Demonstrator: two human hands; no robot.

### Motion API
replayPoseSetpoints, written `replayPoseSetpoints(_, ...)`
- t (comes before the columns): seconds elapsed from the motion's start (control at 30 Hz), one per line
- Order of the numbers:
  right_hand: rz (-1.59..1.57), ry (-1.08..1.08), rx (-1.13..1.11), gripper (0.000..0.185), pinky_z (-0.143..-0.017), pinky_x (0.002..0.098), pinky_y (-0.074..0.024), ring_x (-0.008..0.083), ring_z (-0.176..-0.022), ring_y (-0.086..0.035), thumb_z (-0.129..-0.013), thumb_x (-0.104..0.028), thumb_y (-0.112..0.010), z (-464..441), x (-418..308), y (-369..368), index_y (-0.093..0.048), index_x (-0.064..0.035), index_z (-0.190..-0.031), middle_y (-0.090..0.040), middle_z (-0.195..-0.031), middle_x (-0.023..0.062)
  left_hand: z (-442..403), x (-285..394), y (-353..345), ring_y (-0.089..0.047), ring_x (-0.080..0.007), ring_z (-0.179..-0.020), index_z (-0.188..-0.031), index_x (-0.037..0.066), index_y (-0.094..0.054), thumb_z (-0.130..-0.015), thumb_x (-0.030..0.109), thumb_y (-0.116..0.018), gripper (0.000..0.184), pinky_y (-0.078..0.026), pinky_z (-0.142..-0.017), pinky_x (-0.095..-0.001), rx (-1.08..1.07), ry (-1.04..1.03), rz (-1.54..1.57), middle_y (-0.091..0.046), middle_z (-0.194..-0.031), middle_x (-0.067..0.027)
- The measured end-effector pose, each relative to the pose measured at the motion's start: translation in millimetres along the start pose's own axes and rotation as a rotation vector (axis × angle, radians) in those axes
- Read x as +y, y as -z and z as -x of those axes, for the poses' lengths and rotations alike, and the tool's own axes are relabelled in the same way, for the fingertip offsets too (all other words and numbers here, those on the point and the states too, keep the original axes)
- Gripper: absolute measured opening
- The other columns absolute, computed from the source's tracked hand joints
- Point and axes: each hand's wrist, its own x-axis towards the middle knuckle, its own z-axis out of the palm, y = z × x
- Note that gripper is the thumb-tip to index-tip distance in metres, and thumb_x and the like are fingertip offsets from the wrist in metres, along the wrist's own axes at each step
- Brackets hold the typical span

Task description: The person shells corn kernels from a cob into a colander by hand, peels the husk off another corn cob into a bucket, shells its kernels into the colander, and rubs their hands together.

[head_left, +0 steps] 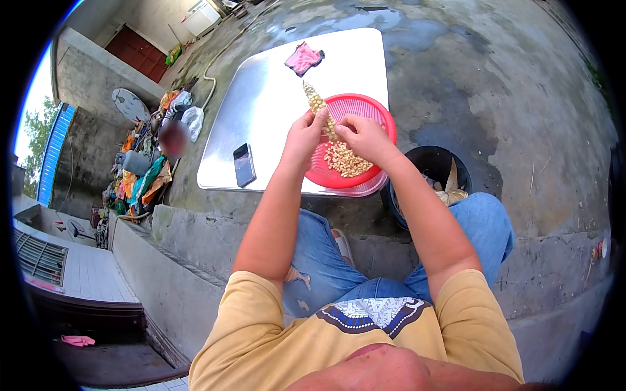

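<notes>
An ear of corn (314, 99), partly stripped of kernels, slants above a red plastic basket (386, 124). My left hand (304, 139) is closed around its middle from the left side. On the right, my right hand (366, 138) has its thumb and fingers pressed against the lower end of the ear, closed on it. Loose pale kernels (345, 160) are heaped in the basket below both hands. My fingers hide part of the ear's lower half.
The basket stands on a shiny metal table (261, 85), which also bears a pink cloth (304, 59) and a phone (244, 165). Beside my right knee stands a dark bucket (427, 156) with husks (451, 186) inside. Piled clutter (140, 169) lies left of the table.
</notes>
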Motion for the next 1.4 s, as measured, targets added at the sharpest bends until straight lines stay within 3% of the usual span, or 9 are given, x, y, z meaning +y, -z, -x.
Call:
replayPoseSetpoints(0.17,0.117,0.123,0.051,0.021,-0.068,0.0423,-0.0523,0.0302,-0.075,-0.069,-0.101,-0.019,-0.058,-1,4,-1,-0.066,0.0002,-0.102,-0.070,-0.084,0.0163,5,2,-1,-0.066,-0.0142,-0.089,-0.117,-0.001,-0.067,-0.105,0.032,-0.063,0.036,-0.057,-0.079,-0.0299,-0.008,0.027,0.070,-0.070,-0.100,-0.0065)
replayPoseSetpoints(0.37,0.259,0.156,0.162,0.021,-0.081,0.0536,-0.0520,0.0436,-0.093,-0.067,-0.097,-0.015,-0.052,5,-1,-7,-0.066,-0.0009,-0.102,-0.069,-0.098,0.0252,0,-8,2,-0.069,-0.0186,-0.094,-0.123,-0.008,-0.061,-0.105,0.034,-0.063,0.046,-0.057,-0.086,-0.0333,-0.048,0.009,0.051,-0.070,-0.108,-0.0123)
replayPoseSetpoints(0.47,0.239,0.218,0.191,0.021,-0.072,0.0457,-0.0539,0.0345,-0.082,-0.070,-0.100,-0.013,-0.052,1,15,-11,-0.067,0.0004,-0.107,-0.071,-0.091,0.0196,2,-4,-3,-0.067,-0.0149,-0.084,-0.117,-0.004,-0.066,-0.104,0.033,-0.063,0.039,-0.057,-0.077,-0.0301,0.018,-0.002,0.016,-0.070,-0.101,-0.0095)
replayPoseSetpoints(0.67,-0.009,0.084,-0.019,0.022,-0.063,0.0289,-0.0531,0.0108,-0.070,-0.064,-0.102,-0.017,-0.059,-1,4,5,-0.069,0.0010,-0.110,-0.069,-0.082,0.0058,3,7,1,-0.068,-0.0151,-0.086,-0.120,-0.004,-0.064,-0.104,0.033,-0.063,0.040,-0.057,-0.076,-0.0298,0.071,0.020,-0.028,-0.070,-0.103,-0.0099)
replayPoseSetpoints(0.77,0.041,0.086,-0.040,0.020,-0.064,0.0286,-0.0539,0.0117,-0.070,-0.065,-0.100,-0.016,-0.062,-1,2,7,-0.070,0.0012,-0.107,-0.070,-0.082,0.0060,4,7,0,-0.068,-0.0154,-0.087,-0.121,-0.004,-0.063,-0.104,0.032,-0.063,0.040,-0.057,-0.076,-0.0298,0.056,0.014,-0.027,-0.070,-0.103,-0.0101)
replayPoseSetpoints(0.87,0.009,0.057,-0.004,0.024,-0.081,0.0454,-0.0554,0.0365,-0.089,-0.071,-0.093,-0.021,-0.062,2,-4,6,-0.073,0.0002,-0.098,-0.073,-0.093,0.0209,6,5,0,-0.068,-0.0169,-0.089,-0.117,-0.008,-0.063,-0.104,0.036,-0.063,0.046,-0.056,-0.081,-0.0307,0.038,-0.005,-0.043,-0.070,-0.103,-0.0117)
replayPoseSetpoints(1.07,0.307,0.083,0.075,0.020,-0.080,0.0487,-0.0550,0.0386,-0.087,-0.070,-0.090,-0.017,-0.061,11,-22,1,-0.072,-0.0012,-0.093,-0.072,-0.091,0.0212,3,-4,-1,-0.069,-0.0178,-0.090,-0.120,-0.008,-0.063,-0.105,0.034,-0.062,0.045,-0.057,-0.082,-0.0318,0.034,-0.018,-0.104,-0.071,-0.105,-0.0128)
replayPoseSetpoints(1.17,0.364,0.156,0.135,0.017,-0.075,0.0433,-0.0562,0.0358,-0.082,-0.071,-0.090,-0.013,-0.065,10,-11,-6,-0.071,0.0011,-0.097,-0.072,-0.088,0.0199,2,-6,-1,-0.069,-0.0172,-0.089,-0.119,-0.008,-0.064,-0.105,0.034,-0.062,0.045,-0.057,-0.082,-0.0315,0.018,-0.020,-0.076,-0.071,-0.104,-0.0122)
replayPoseSetpoints(1.4,0.032,0.052,0.095,0.020,-0.066,0.0359,-0.0551,0.0188,-0.070,-0.070,-0.098,-0.018,-0.062,-2,10,-5,-0.071,0.0005,-0.097,-0.072,-0.079,0.0103,2,-2,2,-0.067,-0.0171,-0.088,-0.116,-0.007,-0.063,-0.104,0.037,-0.064,0.046,-0.057,-0.080,-0.0319,0.044,0.030,0.018,-0.069,-0.102,-0.0113)
